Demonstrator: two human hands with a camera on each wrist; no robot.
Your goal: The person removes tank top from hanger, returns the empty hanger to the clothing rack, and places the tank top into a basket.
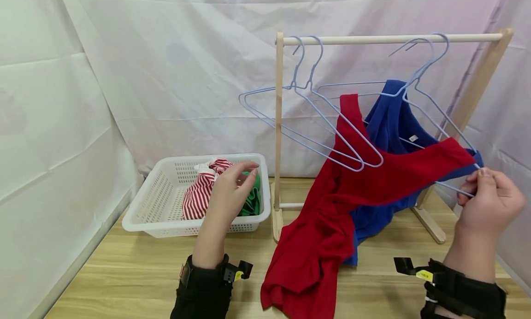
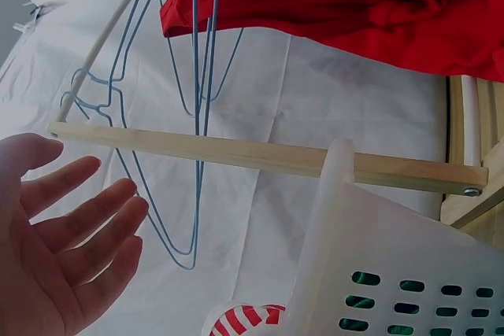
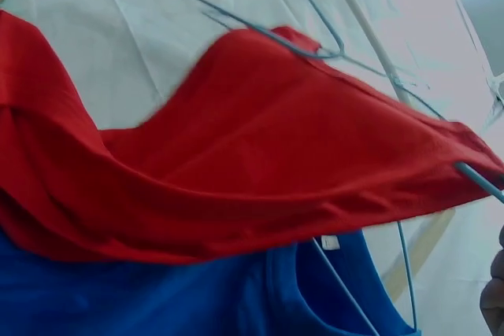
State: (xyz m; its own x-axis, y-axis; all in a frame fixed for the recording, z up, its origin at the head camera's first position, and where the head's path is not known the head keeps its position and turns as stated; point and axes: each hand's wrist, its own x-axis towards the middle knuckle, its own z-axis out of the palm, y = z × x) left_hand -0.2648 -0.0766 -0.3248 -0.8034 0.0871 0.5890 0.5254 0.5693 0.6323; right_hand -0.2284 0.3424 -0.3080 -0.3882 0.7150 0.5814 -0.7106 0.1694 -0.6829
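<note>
My right hand (image 1: 491,199) pinches the right end of a blue wire hanger (image 1: 427,114). Beside those fingers, one strap of a red sleeveless top (image 1: 332,208) is looped over the hanger's arm; its other strap stands up near the hanger's left arm. The top's body hangs down to the left, over the table. Behind it, a blue sleeveless top (image 1: 387,111) hangs from another hanger. My left hand (image 1: 226,190) is above the basket's right side, fingers loosely bent, holding nothing. Only a sliver of the right hand (image 3: 494,289) shows in the right wrist view.
Two bare hangers (image 1: 295,86) hang at the left of the wooden rack's rail (image 1: 365,40). A white basket (image 1: 155,190) on the wooden table (image 1: 124,273) holds a red-and-white striped garment (image 1: 197,201) and a green garment (image 1: 253,201). White curtains surround the table.
</note>
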